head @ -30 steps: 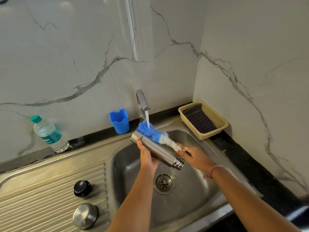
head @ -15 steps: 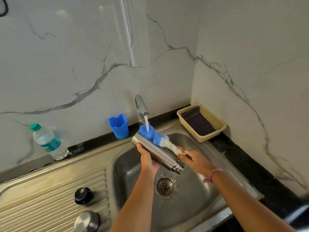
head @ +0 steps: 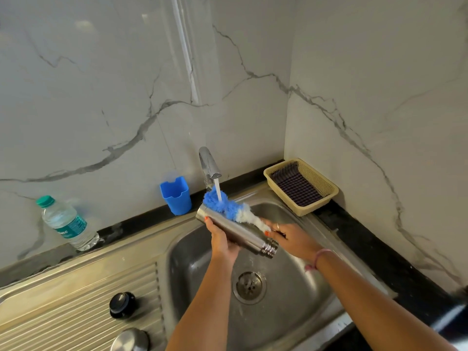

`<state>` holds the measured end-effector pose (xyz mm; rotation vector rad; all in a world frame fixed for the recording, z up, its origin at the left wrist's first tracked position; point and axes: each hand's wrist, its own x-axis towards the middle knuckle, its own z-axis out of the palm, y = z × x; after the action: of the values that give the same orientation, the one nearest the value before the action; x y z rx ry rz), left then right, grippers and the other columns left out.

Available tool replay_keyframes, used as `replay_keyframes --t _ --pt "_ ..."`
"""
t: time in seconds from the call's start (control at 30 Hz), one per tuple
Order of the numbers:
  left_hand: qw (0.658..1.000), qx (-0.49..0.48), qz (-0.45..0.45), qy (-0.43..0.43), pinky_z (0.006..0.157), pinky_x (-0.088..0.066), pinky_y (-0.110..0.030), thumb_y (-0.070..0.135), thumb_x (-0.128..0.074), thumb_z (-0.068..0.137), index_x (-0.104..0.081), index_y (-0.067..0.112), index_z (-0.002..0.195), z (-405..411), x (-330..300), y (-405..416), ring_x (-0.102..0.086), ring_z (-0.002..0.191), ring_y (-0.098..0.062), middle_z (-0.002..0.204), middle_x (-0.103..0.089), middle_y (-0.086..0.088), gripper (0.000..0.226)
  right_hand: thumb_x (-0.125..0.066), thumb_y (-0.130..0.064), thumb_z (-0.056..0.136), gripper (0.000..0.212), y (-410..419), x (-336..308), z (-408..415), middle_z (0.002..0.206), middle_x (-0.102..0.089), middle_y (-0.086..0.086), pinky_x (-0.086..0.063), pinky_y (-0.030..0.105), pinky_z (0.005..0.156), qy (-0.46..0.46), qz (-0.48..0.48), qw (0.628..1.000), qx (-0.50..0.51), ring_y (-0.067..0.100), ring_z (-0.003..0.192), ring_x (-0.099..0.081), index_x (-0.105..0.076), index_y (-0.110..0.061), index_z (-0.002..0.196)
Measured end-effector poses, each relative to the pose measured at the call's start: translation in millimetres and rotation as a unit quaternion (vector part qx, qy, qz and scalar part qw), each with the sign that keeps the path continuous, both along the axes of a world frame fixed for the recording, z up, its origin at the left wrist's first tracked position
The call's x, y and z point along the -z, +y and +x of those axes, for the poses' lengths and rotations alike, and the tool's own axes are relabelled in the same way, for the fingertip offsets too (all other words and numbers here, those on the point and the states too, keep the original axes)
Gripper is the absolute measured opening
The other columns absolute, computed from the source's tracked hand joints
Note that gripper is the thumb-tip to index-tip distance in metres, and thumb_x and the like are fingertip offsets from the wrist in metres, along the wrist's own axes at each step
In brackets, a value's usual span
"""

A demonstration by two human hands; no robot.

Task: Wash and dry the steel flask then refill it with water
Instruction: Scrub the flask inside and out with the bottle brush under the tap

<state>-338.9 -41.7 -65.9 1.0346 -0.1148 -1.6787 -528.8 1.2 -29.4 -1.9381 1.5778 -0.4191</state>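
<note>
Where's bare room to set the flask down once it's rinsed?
Best: ribbed drainboard between bottle and black cap. Also the dark counter right of the sink, in front of the basket. Crowded: under the tap, where both hands work, and the drainboard's near corner by the steel lid.

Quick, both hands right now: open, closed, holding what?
Left hand: closed around the steel flask, holding it over the sink.
Right hand: closed on the bottle brush, handle end.

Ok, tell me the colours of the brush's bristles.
Blue at the tip, white nearer the handle: bottle brush, head view.
</note>
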Motion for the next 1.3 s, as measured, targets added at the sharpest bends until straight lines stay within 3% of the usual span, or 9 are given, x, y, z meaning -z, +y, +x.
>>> replay_keyframes --t 0.17,0.33,0.43,0.57,0.7,0.83,0.97,1.07,1.3 --pt "1.0 -0.027 -0.009 -0.009 0.1 -0.041 -0.07 0.068 -0.061 0.08 -0.025 0.036 0.153 7.1 3.8 -6.8 -0.051 0.125 -0.044 0.146 -0.047 -0.017 0.088 -0.039 -0.044 0.101 0.042 38.8 11.3 -39.8 0.107 -0.069 0.006 -0.05 0.021 0.082 0.013 0.047 0.999 0.024 0.005 0.086 -0.064 -0.032 -0.047 0.142" --pt "0.996 -0.091 0.011 0.006 0.108 -0.036 -0.065 0.068 -0.068 0.076 -0.027 0.032 0.152 14.6 10.9 -12.2 -0.049 0.128 -0.04 0.146 -0.046 -0.014 0.093 -0.042 -0.042 0.1 0.033 66.0 23.6 -79.5 0.121 -0.061 -0.007 -0.04 0.011 0.086 0.003 0.095 0.994 0.052 0.004 0.104 -0.056 -0.051 -0.035 0.131" --pt "0.996 -0.085 0.011 0.012 0.108 -0.035 -0.067 0.068 -0.065 0.078 -0.025 0.033 0.154 10.8 12.1 -11.2 -0.047 0.131 -0.042 0.147 -0.045 -0.013 0.093 -0.041 -0.041 0.1 0.021 59.0 18.0 -71.2 0.107 -0.066 -0.003 -0.047 0.015 0.083 0.027 0.079 0.995 0.048 0.006 0.097 -0.061 -0.052 -0.046 0.118" --pt "0.999 -0.021 -0.031 0.01 0.106 -0.036 -0.068 0.071 -0.06 0.079 -0.03 0.031 0.153 -5.1 13.1 -5.0 -0.051 0.127 -0.043 0.145 -0.049 -0.017 0.089 -0.035 -0.042 0.103 0.039 23.4 12.5 -29.2 0.091 -0.069 0.008 -0.048 0.02 0.066 0.061 0.014 0.998 0.001 0.006 0.067 -0.056 -0.027 -0.047 0.141" --pt "0.999 -0.025 -0.022 0.006 0.108 -0.038 -0.063 0.07 -0.055 0.082 -0.033 0.028 0.152 -13.3 11.8 -3.7 -0.053 0.126 -0.04 0.143 -0.052 -0.014 0.085 -0.033 -0.037 0.104 0.043 8.2 2.1 -11.4 0.102 -0.066 0.003 -0.042 0.011 0.075 0.042 0.002 0.999 -0.017 0.008 0.086 -0.059 -0.023 -0.043 0.146" --pt "0.999 -0.036 -0.007 0.005 0.108 -0.037 -0.065 0.073 -0.043 0.09 -0.036 0.027 0.152 -1.1 14.7 -9.8 -0.05 0.13 -0.042 0.146 -0.05 -0.017 0.078 -0.032 -0.041 0.103 0.041 36.6 18.9 -43.7 0.07 -0.053 -0.005 -0.04 0.012 0.058 0.044 0.021 0.998 -0.029 0.003 0.059 -0.045 -0.017 -0.056 0.138" --pt "0.998 -0.055 0.015 0.003 0.108 -0.038 -0.062 0.074 -0.047 0.088 -0.03 0.029 0.154 4.7 12.5 -11.4 -0.049 0.131 -0.04 0.147 -0.048 -0.016 0.082 -0.037 -0.044 0.1 0.037 51.5 32.9 -66.7 0.093 -0.064 -0.012 -0.048 0.016 0.08 0.039 0.062 0.997 0.015 0.007 0.09 -0.061 -0.038 -0.046 0.137" --pt "1.0 -0.027 -0.012 0.006 0.107 -0.037 -0.063 0.076 -0.047 0.085 -0.034 0.03 0.152 -0.9 12.0 -9.7 -0.049 0.131 -0.04 0.147 -0.048 -0.015 0.082 -0.034 -0.045 0.102 0.035 37.5 17.9 -46.8 0.089 -0.065 -0.001 -0.05 0.022 0.071 0.063 0.015 0.998 -0.007 0.011 0.08 -0.061 -0.022 -0.065 0.128" --pt "0.999 -0.002 -0.029 -0.014 0.106 -0.042 -0.055 0.075 -0.052 0.082 -0.042 0.027 0.146 -11.0 5.9 0.1 -0.055 0.121 -0.036 0.138 -0.056 -0.013 0.081 -0.035 -0.043 0.102 0.044 -11.2 8.2 4.6 0.08 -0.057 -0.004 -0.039 0.014 0.059 0.032 -0.027 0.999 -0.013 0.004 0.067 -0.052 -0.033 -0.038 0.146"
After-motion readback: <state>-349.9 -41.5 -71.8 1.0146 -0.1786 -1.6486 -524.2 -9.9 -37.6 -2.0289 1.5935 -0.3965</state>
